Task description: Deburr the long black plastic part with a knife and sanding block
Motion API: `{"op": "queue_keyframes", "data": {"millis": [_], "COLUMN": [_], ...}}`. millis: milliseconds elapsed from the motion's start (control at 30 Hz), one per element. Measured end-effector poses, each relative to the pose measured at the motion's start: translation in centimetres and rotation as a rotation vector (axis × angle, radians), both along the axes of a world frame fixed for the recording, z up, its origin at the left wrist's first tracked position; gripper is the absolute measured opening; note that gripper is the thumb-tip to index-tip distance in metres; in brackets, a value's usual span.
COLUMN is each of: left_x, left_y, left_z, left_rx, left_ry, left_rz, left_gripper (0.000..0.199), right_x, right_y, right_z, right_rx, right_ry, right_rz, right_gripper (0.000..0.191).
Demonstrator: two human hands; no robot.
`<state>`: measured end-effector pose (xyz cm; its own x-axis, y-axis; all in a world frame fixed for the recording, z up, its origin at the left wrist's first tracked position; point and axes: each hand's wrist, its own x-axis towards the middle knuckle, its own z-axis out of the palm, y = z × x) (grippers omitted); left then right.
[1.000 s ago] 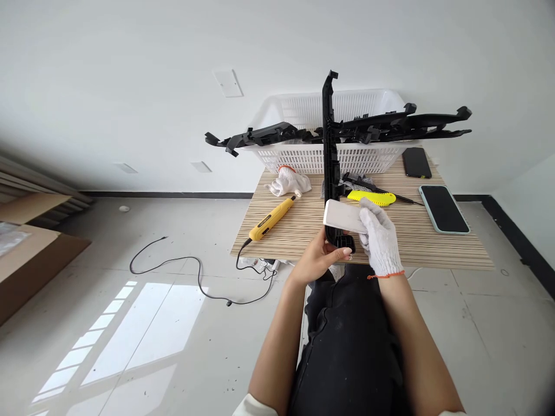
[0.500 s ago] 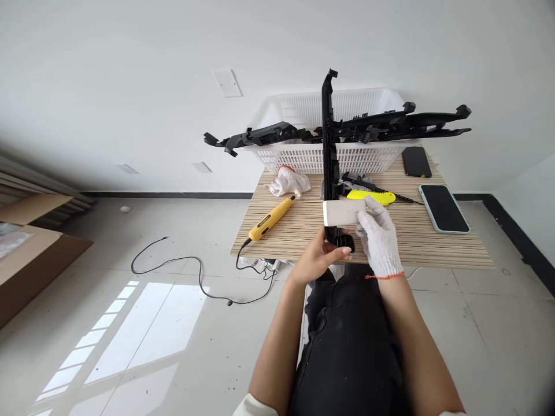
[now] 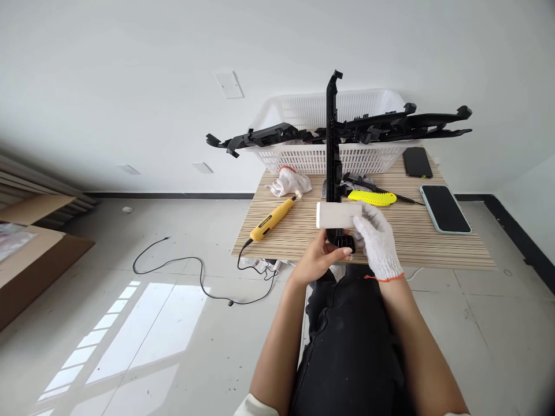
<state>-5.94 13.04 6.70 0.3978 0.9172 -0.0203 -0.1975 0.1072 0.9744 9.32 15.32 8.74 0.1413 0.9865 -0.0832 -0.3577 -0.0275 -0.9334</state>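
My bare left hand (image 3: pixel 318 258) is closed around the near end of a long black plastic part (image 3: pixel 333 173), which stands up over the table's front edge, its far end rising before the basket. A white glove with an orange cuff covers my right hand (image 3: pixel 378 240). Between its fingers is a flat, whitish rectangular block (image 3: pixel 338 215), held crosswise over the lower section of the black part. Whether block and part touch, I cannot tell. Just beyond my right hand lie a yellow-handled cutter (image 3: pixel 372 198) and a black caliper (image 3: pixel 359 182).
A white plastic basket (image 3: pixel 299 157) at the back carries several similar black parts (image 3: pixel 403 122) jutting out sideways. A yellow corded tool (image 3: pixel 272 219) and a crumpled glove (image 3: pixel 289 182) lie left on the striped table (image 3: pixel 299 228). Two phones, one light-cased (image 3: pixel 446 209), one black (image 3: pixel 417 162), lie right.
My right hand has shifted the whitish block a little to the left across the black part. The part's upper end appears slightly further right, with my left hand still on it.
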Motion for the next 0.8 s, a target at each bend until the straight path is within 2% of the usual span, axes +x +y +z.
{"op": "queue_keyframes", "data": {"millis": [67,167,300,400,533,633,733,800], "left_x": [0.01,-0.01,-0.02,0.00,0.02,-0.01,-0.04,-0.05], "left_y": [0.01,0.01,0.03,0.06,0.08,0.06,0.07,0.08], "left_z": [0.01,0.02,0.01,-0.06,-0.18,-0.20,-0.16,-0.14], "left_rx": [-0.003,0.000,-0.009,-0.008,-0.011,-0.009,-0.018,-0.016], "left_ry": [-0.005,-0.006,-0.016,-0.030,-0.046,-0.041,-0.032,-0.033], "left_rz": [-0.001,0.001,0.001,0.000,-0.004,0.001,0.003,0.003], "left_gripper": [0.045,0.045,0.045,0.045,0.045,0.045,0.045,0.045], "right_x": [0.00,-0.01,-0.02,0.01,0.01,0.04,0.08,0.10], "right_y": [0.03,0.08,0.01,-0.09,-0.18,-0.20,-0.17,-0.16], "right_z": [-0.04,-0.16,-0.17,-0.15,-0.12,-0.05,0.01,0.02], "right_rx": [0.003,0.019,0.024,0.024,0.033,0.030,0.021,0.019], "right_ry": [-0.013,0.027,-0.028,0.007,-0.042,-0.014,-0.017,0.010], "right_rz": [0.022,-0.087,0.043,-0.034,0.082,0.009,0.063,0.032], "right_gripper": [0.046,0.046,0.046,0.047,0.046,0.045,0.043,0.043]}}
